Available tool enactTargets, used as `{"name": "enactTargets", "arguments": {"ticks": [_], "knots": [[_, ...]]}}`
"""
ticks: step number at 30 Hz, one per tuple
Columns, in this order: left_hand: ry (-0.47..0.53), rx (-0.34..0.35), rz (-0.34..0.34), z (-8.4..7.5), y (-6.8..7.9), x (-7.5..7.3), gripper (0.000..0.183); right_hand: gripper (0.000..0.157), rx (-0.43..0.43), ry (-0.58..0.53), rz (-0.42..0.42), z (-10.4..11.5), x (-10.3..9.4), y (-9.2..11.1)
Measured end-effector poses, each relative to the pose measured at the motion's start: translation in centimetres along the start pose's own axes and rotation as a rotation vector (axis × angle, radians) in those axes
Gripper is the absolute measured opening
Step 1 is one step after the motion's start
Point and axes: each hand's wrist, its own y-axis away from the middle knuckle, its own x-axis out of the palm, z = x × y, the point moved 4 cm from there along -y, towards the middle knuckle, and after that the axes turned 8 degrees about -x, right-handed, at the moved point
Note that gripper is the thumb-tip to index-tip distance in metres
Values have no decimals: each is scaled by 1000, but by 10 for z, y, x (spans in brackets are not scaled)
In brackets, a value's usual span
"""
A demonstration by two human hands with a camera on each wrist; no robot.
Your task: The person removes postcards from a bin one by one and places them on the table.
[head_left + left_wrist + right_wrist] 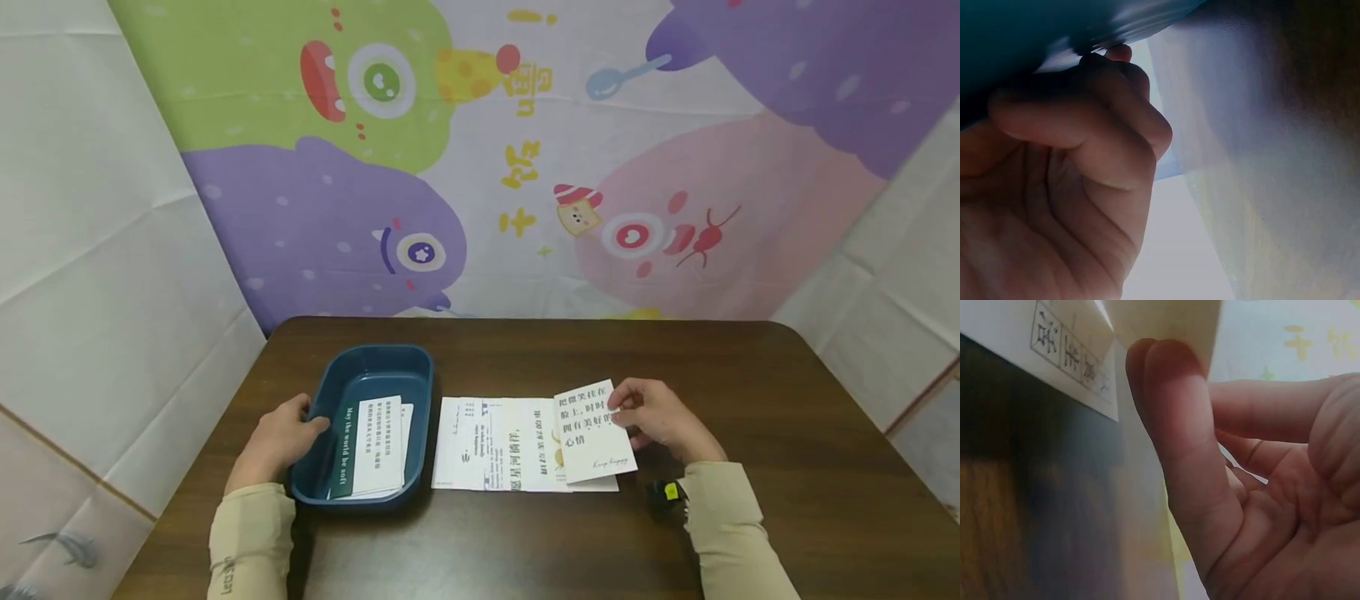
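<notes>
A white card [592, 454] printed with Chinese characters is pinched between thumb and fingers of my right hand [662, 419]. It is tilted and overlaps the right end of a row of overlapping printed cards [487, 446] on the table. In the right wrist view the thumb [1179, 419] presses on the card's edge [1166, 322]. My left hand [276, 442] grips the left side of a dark blue tray [375, 360], thumb over the rim. The left wrist view shows its curled fingers [1110, 125] against the tray's outer wall [1016, 37]. Inside the tray lie white cards [378, 454] and a green card [343, 450].
A small black object with a yellow-green mark [666, 493] is by the right wrist. The brown wooden table [540, 542] ends at the back against a cartoon-printed cloth [517, 283]. White panels [90, 217] stand at the sides.
</notes>
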Motion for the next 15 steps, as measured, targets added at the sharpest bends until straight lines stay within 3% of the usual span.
{"name": "enactTargets", "arguments": {"ticks": [15], "knots": [[-2, -3, 12, -1, 0, -1, 34, 19, 57, 2, 53, -17, 2, -1]]}}
